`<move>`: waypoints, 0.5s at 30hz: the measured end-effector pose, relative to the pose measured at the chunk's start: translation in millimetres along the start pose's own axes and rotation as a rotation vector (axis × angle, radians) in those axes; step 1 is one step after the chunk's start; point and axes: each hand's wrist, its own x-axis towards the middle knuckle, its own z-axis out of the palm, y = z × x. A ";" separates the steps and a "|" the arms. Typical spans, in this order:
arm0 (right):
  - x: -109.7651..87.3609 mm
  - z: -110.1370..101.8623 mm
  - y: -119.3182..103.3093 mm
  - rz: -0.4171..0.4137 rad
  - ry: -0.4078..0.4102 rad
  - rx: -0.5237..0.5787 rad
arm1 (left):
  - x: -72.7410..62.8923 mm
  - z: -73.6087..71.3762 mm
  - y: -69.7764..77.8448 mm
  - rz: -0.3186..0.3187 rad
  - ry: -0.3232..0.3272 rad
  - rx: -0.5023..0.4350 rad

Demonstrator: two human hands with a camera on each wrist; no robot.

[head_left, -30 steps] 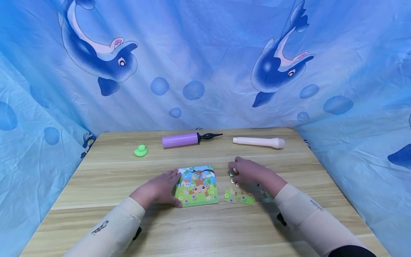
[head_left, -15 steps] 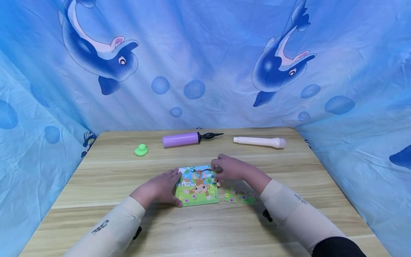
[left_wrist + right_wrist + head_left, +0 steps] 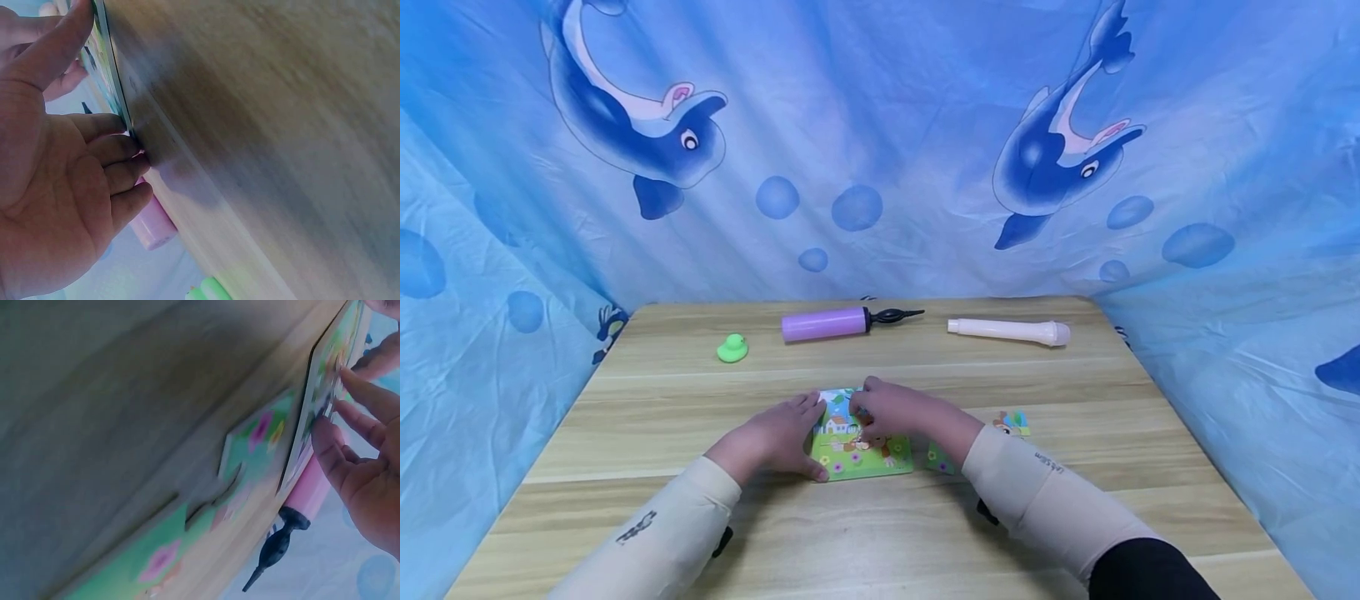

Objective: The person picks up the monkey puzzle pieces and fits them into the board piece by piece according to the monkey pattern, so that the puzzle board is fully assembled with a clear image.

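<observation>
A square jigsaw puzzle board with a cartoon monkey picture lies on the wooden table. My left hand rests along its left side, thumb near the front corner and fingers extended against the edge, as the left wrist view shows. Over the middle of the board, my right hand bends its fingers downward and pinches a puzzle piece. That piece is mostly hidden by the fingers; in the right wrist view the fingertips meet the board's surface. Right of the board lie loose puzzle pieces, partly covered by the right forearm in the head view.
Further back lie a purple balloon pump with a black nozzle and a pale pink toy microphone. A green toy duck sits at the back left. A blue dolphin-print curtain surrounds the table's back and sides.
My right hand has moved left from the loose pieces to over the board, carrying a piece. One loose piece on the right is now uncovered. The left hand has stayed in place.
</observation>
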 end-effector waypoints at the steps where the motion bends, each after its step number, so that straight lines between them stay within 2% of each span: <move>1: -0.1 0.9 -1.5 -0.004 0.001 -0.018 | 0.1 -0.1 0.3 0.000 -0.001 0.001; 8: -1.7 6.8 -6.9 -0.053 0.059 -0.147 | 0.4 0.9 0.1 0.000 -0.002 0.011; 15: -3.9 16.8 -14.7 -0.041 0.111 -0.278 | -0.7 0.5 0.8 0.006 0.001 0.008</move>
